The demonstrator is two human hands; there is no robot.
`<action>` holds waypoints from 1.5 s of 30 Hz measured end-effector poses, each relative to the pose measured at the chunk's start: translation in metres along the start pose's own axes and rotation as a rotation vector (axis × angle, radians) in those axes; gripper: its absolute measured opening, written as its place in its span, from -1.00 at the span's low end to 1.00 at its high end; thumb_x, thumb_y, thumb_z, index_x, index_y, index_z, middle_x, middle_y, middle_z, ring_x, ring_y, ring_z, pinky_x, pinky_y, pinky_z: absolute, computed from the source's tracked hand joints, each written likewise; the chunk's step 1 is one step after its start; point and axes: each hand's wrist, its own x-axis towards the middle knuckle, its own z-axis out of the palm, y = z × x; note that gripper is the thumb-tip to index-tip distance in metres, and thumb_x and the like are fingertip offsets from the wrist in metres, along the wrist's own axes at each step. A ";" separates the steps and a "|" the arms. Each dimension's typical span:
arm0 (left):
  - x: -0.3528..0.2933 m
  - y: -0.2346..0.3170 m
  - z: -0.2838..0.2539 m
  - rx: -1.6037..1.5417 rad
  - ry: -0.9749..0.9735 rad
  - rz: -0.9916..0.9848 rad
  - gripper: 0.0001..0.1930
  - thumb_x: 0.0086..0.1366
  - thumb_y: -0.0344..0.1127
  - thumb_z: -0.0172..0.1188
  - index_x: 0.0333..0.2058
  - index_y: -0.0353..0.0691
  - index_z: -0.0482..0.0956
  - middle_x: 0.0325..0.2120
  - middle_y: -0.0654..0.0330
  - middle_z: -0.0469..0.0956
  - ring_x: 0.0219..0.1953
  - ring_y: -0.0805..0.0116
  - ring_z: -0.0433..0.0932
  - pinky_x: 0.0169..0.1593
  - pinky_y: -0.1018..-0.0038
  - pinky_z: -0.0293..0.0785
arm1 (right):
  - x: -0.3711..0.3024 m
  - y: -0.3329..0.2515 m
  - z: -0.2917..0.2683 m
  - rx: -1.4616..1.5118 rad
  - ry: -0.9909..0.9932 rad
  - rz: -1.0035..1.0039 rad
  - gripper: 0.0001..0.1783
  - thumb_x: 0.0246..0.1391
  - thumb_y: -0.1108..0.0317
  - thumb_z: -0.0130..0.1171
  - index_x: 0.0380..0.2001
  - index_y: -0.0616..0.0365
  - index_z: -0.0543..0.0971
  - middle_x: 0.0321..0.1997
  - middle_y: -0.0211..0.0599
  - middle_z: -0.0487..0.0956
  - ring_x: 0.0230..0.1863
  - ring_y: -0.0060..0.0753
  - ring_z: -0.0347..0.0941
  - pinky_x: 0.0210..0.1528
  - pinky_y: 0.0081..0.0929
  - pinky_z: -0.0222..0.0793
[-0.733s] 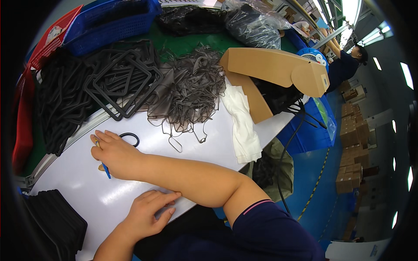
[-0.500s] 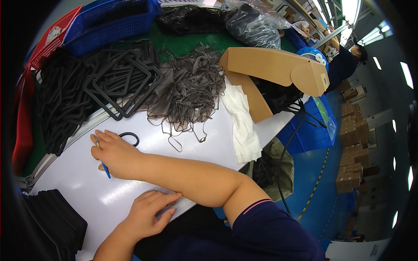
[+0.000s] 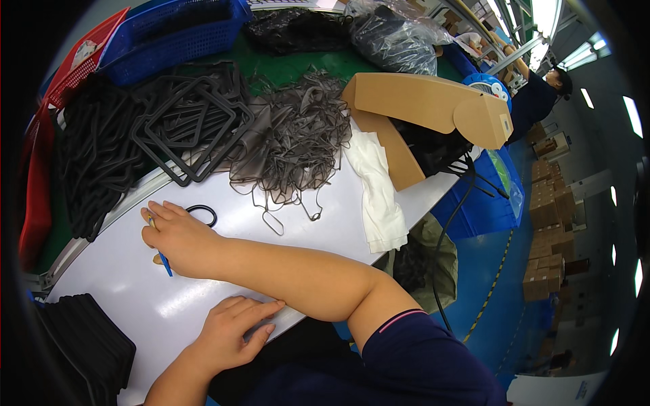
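My right hand [image 3: 177, 238] lies at the left of the pale table, reaching across from the right. Its fingers are closed round a slim blue stick-like tool [image 3: 166, 264], whose yellowish end shows by the fingertips; its exact kind is hard to tell. A thin black ring [image 3: 212, 211] lies beside that hand, partly hidden by it. Near the table's front edge, my left hand [image 3: 237, 330] rests with fingers stretched and thumb apart, holding nothing. Its fingertips are close under my right forearm.
Black frames [image 3: 193, 128] and tangled dark mesh pieces [image 3: 298, 135] are heaped behind. A white cloth [image 3: 372, 196] and cardboard box [image 3: 406, 101] are to the right. Stacked black pieces [image 3: 84, 345] stand front left. Blue [image 3: 172, 44] and red baskets [image 3: 84, 61] line the back; another person [image 3: 535, 101] is farther off.
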 end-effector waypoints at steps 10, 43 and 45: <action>0.000 0.000 0.001 0.006 0.009 0.028 -0.60 0.04 -0.53 0.28 -0.07 -0.21 0.66 -0.45 0.16 0.62 -0.41 0.21 0.55 -0.25 0.36 0.46 | 0.000 0.001 0.000 0.007 0.027 -0.021 -0.55 -0.02 0.28 0.35 -0.15 0.38 0.48 0.28 0.36 0.37 0.41 0.25 0.17 0.48 -0.01 -0.03; 0.000 -0.002 0.003 0.040 0.030 0.058 -0.57 0.04 -0.49 0.31 -0.03 -0.15 0.65 -0.51 0.23 0.55 -0.46 0.23 0.50 -0.27 0.37 0.45 | 0.001 -0.001 -0.001 0.010 -0.025 0.005 -0.64 0.06 0.29 0.31 -0.20 0.28 0.44 0.33 0.32 0.31 0.46 0.24 0.09 0.50 0.00 -0.06; -0.001 -0.002 0.003 0.040 0.034 0.064 -0.57 0.04 -0.49 0.31 -0.03 -0.15 0.65 -0.51 0.23 0.54 -0.46 0.23 0.50 -0.27 0.37 0.45 | 0.001 -0.001 -0.001 0.007 -0.025 0.005 -0.64 0.06 0.29 0.31 -0.20 0.28 0.44 0.33 0.32 0.31 0.46 0.24 0.09 0.50 0.00 -0.06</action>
